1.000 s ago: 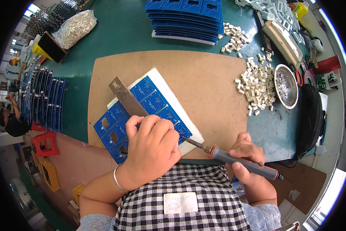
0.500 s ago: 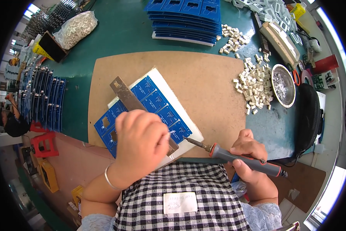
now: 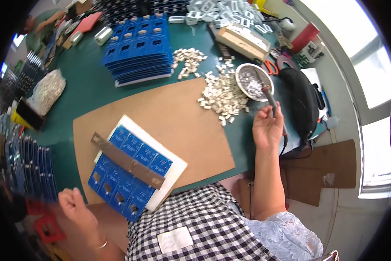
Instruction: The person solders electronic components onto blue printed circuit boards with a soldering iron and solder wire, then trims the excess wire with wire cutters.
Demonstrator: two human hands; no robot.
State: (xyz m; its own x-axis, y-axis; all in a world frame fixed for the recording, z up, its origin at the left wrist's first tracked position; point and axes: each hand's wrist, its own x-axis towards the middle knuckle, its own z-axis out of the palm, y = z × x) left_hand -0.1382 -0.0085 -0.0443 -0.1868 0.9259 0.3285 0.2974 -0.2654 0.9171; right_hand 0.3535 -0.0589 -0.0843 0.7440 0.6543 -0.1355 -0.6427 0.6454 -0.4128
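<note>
My right hand [image 3: 268,126] grips a grey and red soldering iron [image 3: 271,99], its tip end over a round metal bowl [image 3: 270,96] of silvery scraps. My left hand [image 3: 76,208] is off the work at the lower left, fingers curled; anything inside them is hidden. Between the hands, a panel of blue circuit boards [image 3: 121,191] rests tilted on a white slab [image 3: 178,167], partly over the table's near edge. Across the panel lies a brown, worn metal bar [image 3: 128,161], with neither hand touching it.
Beneath the slab is a tan board [image 3: 195,135]. Small cream connectors [image 3: 223,93] lie heaped beside the bowl. A blue circuit-board stack [image 3: 139,56] stands behind, more boards [image 3: 32,167] at left. Orange-handled scissors [image 3: 271,67] and a black case [image 3: 297,102] are at right.
My left hand has left the panel and moved down-left. My right hand has carried the soldering iron from the panel's corner up-right to the bowl. The view has shifted right.
</note>
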